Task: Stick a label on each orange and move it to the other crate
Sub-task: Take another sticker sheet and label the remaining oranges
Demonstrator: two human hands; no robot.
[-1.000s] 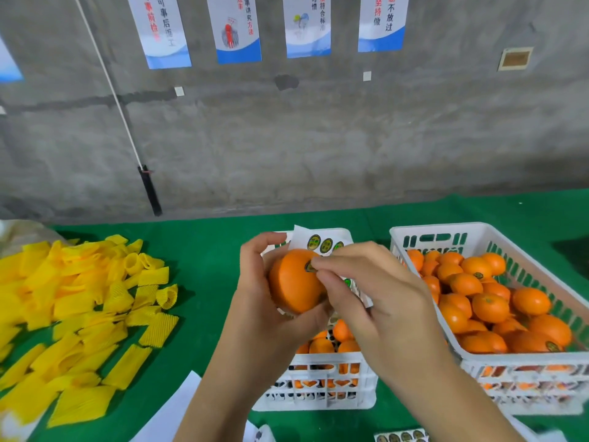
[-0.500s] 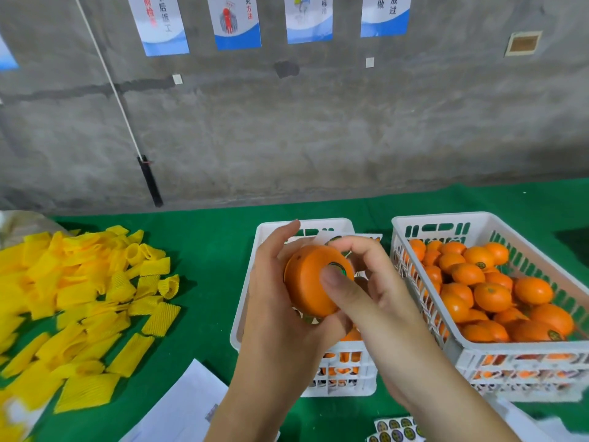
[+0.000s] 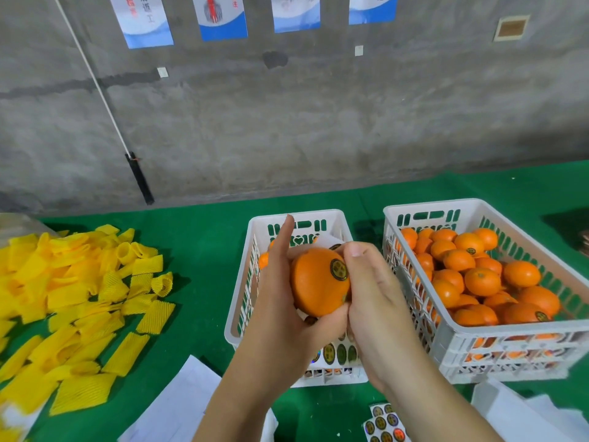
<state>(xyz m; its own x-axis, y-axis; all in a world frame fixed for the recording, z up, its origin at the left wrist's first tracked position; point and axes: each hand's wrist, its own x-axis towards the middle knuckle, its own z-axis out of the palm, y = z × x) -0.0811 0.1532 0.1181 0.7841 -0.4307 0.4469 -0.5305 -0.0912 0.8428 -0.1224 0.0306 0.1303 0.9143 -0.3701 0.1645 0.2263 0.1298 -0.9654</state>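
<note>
Over green-clothed table point(image 3: 207, 237), left hand point(image 3: 280, 301) cups round labelled orange point(image 3: 315, 282), right hand point(image 3: 373, 295) curled against it; next, likely drop into fuller white plastic crate point(image 3: 497, 338).

Bare green cloth point(image 3: 197, 247) separates yellow foam nets point(image 3: 73, 301) from left crate point(image 3: 237, 317); crates nearly touch.

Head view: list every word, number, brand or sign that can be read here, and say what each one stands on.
"后", "返工": leftmost wall poster, top cut off.
"方法": second poster, beside a red figure.
"过": rightmost poster, top cut off.
Third poster: print too faint to read.
Round label on the held orange: dark with a gold pattern, unreadable.
Sticker sheet by the near edge: too small to read.
</note>
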